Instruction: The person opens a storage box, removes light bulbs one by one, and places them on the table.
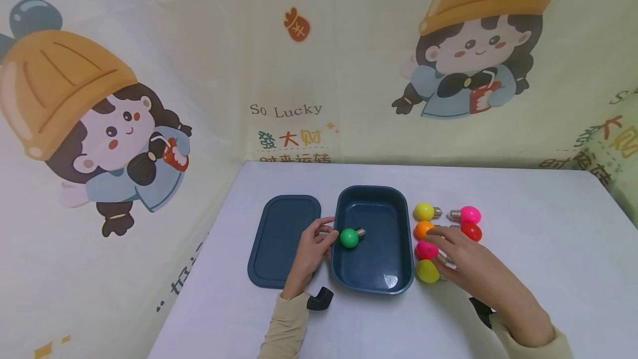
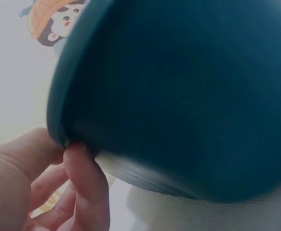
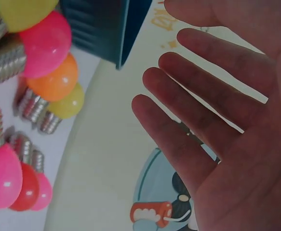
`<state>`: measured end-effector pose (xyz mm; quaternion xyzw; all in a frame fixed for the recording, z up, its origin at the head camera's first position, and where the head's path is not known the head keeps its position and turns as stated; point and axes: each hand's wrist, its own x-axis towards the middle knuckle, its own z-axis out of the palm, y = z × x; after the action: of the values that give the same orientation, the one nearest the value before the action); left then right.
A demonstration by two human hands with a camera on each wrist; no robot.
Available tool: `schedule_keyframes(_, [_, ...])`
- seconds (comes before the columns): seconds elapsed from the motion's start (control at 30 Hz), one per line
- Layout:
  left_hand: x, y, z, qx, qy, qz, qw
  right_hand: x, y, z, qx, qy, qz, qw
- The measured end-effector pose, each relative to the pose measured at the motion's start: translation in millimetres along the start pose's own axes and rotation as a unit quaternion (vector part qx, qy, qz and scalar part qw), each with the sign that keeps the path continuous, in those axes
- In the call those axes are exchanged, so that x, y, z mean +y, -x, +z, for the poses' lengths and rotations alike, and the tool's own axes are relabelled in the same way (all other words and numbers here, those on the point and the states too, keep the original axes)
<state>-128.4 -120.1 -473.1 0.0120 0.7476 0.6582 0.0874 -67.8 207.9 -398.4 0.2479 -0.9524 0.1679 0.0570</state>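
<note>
A dark blue plastic box [image 1: 381, 262] sits mid-table with one green light bulb [image 1: 349, 238] inside, near its left wall. My left hand [image 1: 315, 242] pinches the box's left rim between thumb and finger, as the left wrist view shows. Over the bulbs to the right of the box hovers my right hand [image 1: 461, 254], fingers extended and palm empty in the right wrist view. Beneath and beside it lie a yellow bulb [image 1: 424, 211], an orange bulb [image 1: 423, 230], a pink bulb [image 1: 426, 250] and a yellow-green bulb [image 1: 427, 271]. The right hand hides part of the group.
Left of the box lies a flat dark blue lid [image 1: 271, 259], partly behind the left hand. A second column of bulbs includes a pink bulb [image 1: 471, 215] and a red bulb [image 1: 471, 231]. A printed cloth [image 1: 369, 98] hangs behind the white table [image 1: 369, 326].
</note>
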Motion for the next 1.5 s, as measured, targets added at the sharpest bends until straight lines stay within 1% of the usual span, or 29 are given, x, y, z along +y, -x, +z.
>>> schedule_keyframes(0.1, [1.6, 0.3, 0.9, -0.004, 0.005, -0.003, 1.0, -5.3, -4.1, 1.9, -0.001, -0.007, -0.004, 1.0])
schedule_keyframes(0.2, [0.4, 0.9, 1.7, -0.003, 0.008, -0.001, 1.0, -11.4, -9.8, 5.1, -0.011, -0.014, -0.005, 1.0])
schedule_keyframes(0.37, [-3.6, 1.8, 3.0, 0.004, -0.003, 0.006, 1.0, -20.5, -18.6, 11.6, -0.029, -0.017, -0.006, 0.999])
schedule_keyframes(0.47, [-4.6, 2.7, 3.8, 0.006, -0.009, 0.009, 0.9999, -24.0, -23.7, 15.5, -0.031, -0.016, -0.008, 0.999])
schedule_keyframes(0.63, [-6.1, 4.2, 4.5, 0.007, -0.01, 0.016, 0.9998, -28.1, -32.5, 20.3, -0.028, -0.022, -0.022, 0.999])
schedule_keyframes(0.83, [-9.7, 5.1, 5.4, 0.004, -0.013, 0.03, 0.9995, -33.4, -42.3, 25.3, -0.043, -0.03, -0.036, 0.998])
schedule_keyframes(0.93, [-9.7, 5.7, 5.9, 0.004, -0.013, 0.026, 0.9996, -36.2, -46.8, 28.3, -0.045, -0.027, -0.044, 0.998])
schedule_keyframes(1.03, [-8.6, 6.2, 6.4, 0.007, -0.009, 0.015, 0.9998, -38.7, -51.3, 31.1, -0.038, -0.023, -0.054, 0.998])
schedule_keyframes(1.2, [-7.9, 6.0, 6.2, 0.008, -0.01, 0.013, 0.9998, -44.0, -59.6, 34.3, -0.029, -0.024, -0.07, 0.997])
schedule_keyframes(1.4, [-5.8, 7.0, 5.3, 0.006, -0.006, 0.015, 0.9999, -49.7, -70.5, 39.4, -0.038, -0.032, -0.076, 0.996])
schedule_keyframes(1.43, [-1.2, 8.8, 5.3, 0.003, -0.005, 0.013, 0.9999, -50.5, -72.1, 40.3, -0.04, -0.033, -0.078, 0.996])
schedule_keyframes(1.5, [-0.8, 8.8, 5.4, 0.003, -0.005, 0.012, 0.9999, -52.1, -74.9, 42.1, -0.043, -0.036, -0.08, 0.995])
